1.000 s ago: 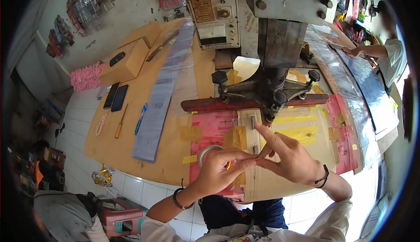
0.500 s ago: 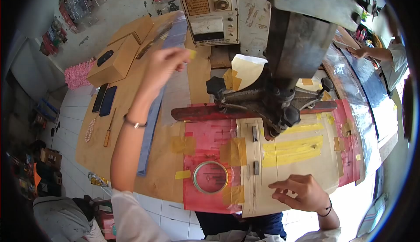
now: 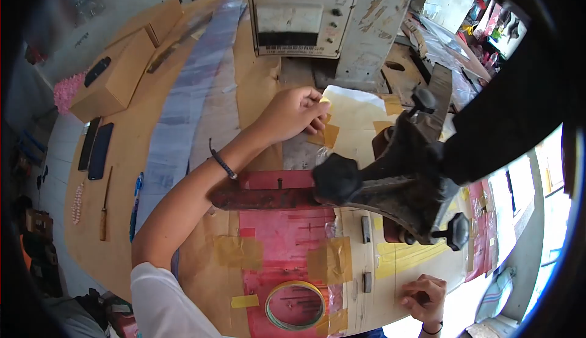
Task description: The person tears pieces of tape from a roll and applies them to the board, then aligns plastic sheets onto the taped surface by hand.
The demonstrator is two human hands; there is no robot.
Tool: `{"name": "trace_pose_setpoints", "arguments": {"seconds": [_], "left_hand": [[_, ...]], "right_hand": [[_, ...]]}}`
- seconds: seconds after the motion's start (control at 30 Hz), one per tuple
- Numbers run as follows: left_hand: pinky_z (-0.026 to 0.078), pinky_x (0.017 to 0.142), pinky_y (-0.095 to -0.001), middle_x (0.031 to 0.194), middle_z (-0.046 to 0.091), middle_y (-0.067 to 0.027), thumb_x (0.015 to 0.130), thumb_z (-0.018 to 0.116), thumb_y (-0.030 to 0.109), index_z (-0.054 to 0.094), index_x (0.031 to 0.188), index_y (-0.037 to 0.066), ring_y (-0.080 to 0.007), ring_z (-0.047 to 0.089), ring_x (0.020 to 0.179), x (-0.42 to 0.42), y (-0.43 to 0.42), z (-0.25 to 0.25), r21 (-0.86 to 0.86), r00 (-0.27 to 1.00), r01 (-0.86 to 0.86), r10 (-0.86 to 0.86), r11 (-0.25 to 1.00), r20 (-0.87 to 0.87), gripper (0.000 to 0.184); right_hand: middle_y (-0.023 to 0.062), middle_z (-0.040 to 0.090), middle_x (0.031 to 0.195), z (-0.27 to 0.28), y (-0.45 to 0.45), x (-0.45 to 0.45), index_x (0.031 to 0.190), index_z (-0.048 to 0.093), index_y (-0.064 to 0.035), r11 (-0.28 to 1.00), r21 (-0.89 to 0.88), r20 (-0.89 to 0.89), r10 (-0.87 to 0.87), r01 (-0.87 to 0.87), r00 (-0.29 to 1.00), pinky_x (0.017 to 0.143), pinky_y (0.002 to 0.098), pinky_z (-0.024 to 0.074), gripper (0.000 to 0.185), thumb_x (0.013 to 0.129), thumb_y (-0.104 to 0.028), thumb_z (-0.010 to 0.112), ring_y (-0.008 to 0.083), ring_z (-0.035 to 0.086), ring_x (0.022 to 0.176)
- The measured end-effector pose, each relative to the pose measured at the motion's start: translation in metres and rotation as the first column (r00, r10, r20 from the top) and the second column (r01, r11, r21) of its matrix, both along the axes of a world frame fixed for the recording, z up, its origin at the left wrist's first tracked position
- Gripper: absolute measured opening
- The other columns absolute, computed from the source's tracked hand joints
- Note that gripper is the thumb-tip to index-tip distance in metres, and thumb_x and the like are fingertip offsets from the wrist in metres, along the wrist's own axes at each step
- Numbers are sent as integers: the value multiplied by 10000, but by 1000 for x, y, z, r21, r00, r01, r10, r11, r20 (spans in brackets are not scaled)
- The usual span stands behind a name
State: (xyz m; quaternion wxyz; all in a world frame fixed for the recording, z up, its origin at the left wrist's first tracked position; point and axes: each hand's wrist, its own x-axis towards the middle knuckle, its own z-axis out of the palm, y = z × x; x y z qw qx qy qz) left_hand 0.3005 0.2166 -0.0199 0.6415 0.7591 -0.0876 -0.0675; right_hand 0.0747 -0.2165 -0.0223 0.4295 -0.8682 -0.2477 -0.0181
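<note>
My left hand (image 3: pixel 298 115) is pinched shut on a small piece of yellow tape (image 3: pixel 325 100), at the edge of a cream sheet (image 3: pixel 351 103) behind the press. Brown tape (image 3: pixel 330 135) lies just below those fingers. My right hand (image 3: pixel 425 298) is loosely curled with thumb and fingers apart, holding nothing visible, over the right part of the beige board (image 3: pixel 381 301). Yellow tape strips (image 3: pixel 406 258) cover part of that board. A tape roll (image 3: pixel 267 306) lies flat on the red sheet (image 3: pixel 281 231) to the left. The black press head (image 3: pixel 397 191) partly hides the board.
A control box (image 3: pixel 292 17) stands behind. The press's red bar (image 3: pixel 268 199) crosses beneath my left forearm. On the left lie blue plastic sheeting (image 3: pixel 189 87), a cardboard box (image 3: pixel 113 90), two dark phone-like slabs (image 3: pixel 101 152), a wooden-handled tool (image 3: pixel 104 219) and a blue pen (image 3: pixel 136 203).
My left hand has moved right and down with the tape, from above the blue sheeting to the cream sheet. My right hand has lowered and curled. The camera view has shifted closer.
</note>
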Motion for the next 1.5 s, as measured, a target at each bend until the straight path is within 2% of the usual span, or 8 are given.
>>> {"name": "trace_pose_setpoints", "arguments": {"seconds": [0.13,0.33,0.57,0.67,0.77,0.93,1.07,1.5], "left_hand": [[567,763,-301,934,739,-110,997,653,197,643,1081,-40,-156,729,826,2,-1,-5,320,894,-223,63,921,443,252],[535,835,-295,977,724,-94,922,759,249,644,1112,-17,-141,682,918,13,16,-14,83,938,-33,2,996,346,346],[514,810,-308,989,693,-64,737,912,302,639,1144,-13,-156,648,925,6,20,-5,389,902,-49,-127,920,413,582],[511,777,-321,957,706,-74,797,864,296,663,1139,-12,-165,654,879,7,20,-12,339,838,-224,2,914,546,502],[512,746,-329,901,716,-99,865,792,287,720,1071,-10,-178,657,820,17,18,-16,77,875,-357,305,931,377,369],[523,733,-348,891,708,-142,895,739,293,777,934,-5,-240,678,794,10,18,-12,237,847,-380,233,894,478,303],[523,765,-374,937,696,-144,874,745,289,794,937,26,-282,670,841,19,18,-20,258,818,-405,222,877,531,275],[499,804,-448,847,681,-124,828,777,303,787,859,81,-336,618,867,22,9,-30,382,648,-529,70,758,759,224]], "right_hand": [[48,623,584,-1,-2,-3,853,711,-25,998,-14,6,-63,63,998,475,266,377,278,748,-254,827,141,543,493],[26,562,550,-4,-1,-5,821,688,-23,994,21,22,-106,106,994,469,268,330,347,789,-336,835,122,500,487],[7,539,548,-2,2,-4,844,670,-30,996,24,17,-89,88,996,466,270,301,395,826,-394,823,105,465,486],[-2,532,544,-3,-2,-5,857,661,-28,995,20,17,-99,99,995,473,272,305,422,834,-420,815,98,458,492],[-9,529,534,-5,-9,-6,870,652,-24,995,15,42,-99,98,994,484,267,314,452,842,-448,808,90,456,498],[-20,533,523,-12,-16,-5,893,640,-25,995,78,40,-61,57,997,491,260,314,480,855,-478,795,79,448,502],[23,621,648,4,-10,-8,1079,684,-4,998,-42,-44,54,-56,998,507,328,449,578,933,-564,683,212,547,534],[22,617,621,4,-9,6,1057,692,23,946,-84,62,319,-314,946,497,306,434,472,931,-429,745,154,538,522]]}}
